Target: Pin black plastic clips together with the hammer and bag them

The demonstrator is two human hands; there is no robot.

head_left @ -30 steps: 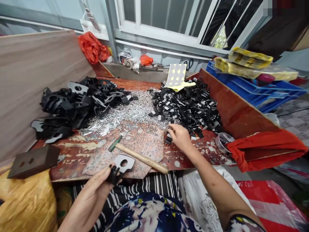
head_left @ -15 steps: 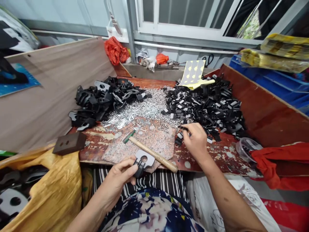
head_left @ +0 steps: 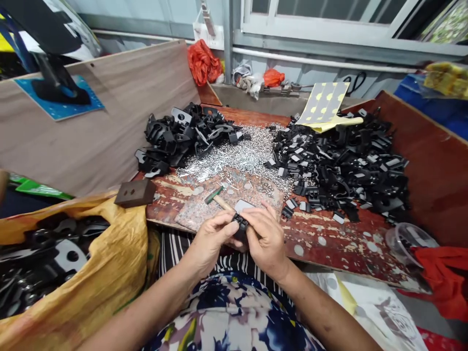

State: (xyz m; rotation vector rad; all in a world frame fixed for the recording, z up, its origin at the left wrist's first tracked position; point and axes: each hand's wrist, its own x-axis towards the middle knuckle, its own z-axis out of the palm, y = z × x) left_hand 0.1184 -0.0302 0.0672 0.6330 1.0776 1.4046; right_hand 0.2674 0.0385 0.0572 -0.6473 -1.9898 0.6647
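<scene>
My left hand (head_left: 214,239) is closed on a black plastic part (head_left: 240,223) with a flat grey pad on its far end, held above the table's front edge. The fingers of my right hand (head_left: 268,239) pinch a small black piece against its near end; the fingers hide most of where the two meet. Just beyond lies a hammer (head_left: 223,203) with a green head and wooden handle, partly covered by the hands. It rests on a speckled stone slab (head_left: 197,209). Loose metal pins (head_left: 226,158) are heaped behind it.
Larger black parts (head_left: 183,136) are piled at left, smaller black pieces (head_left: 340,161) at right under a sticker sheet (head_left: 323,102). A brown block (head_left: 135,192) sits at the front left, beside a yellow sack (head_left: 127,239). A clear tub (head_left: 409,239) stands at right. Boards wall both sides.
My right hand has come from the small-piece pile to my left hand, bringing a small black piece to the held part. The view has shifted left.
</scene>
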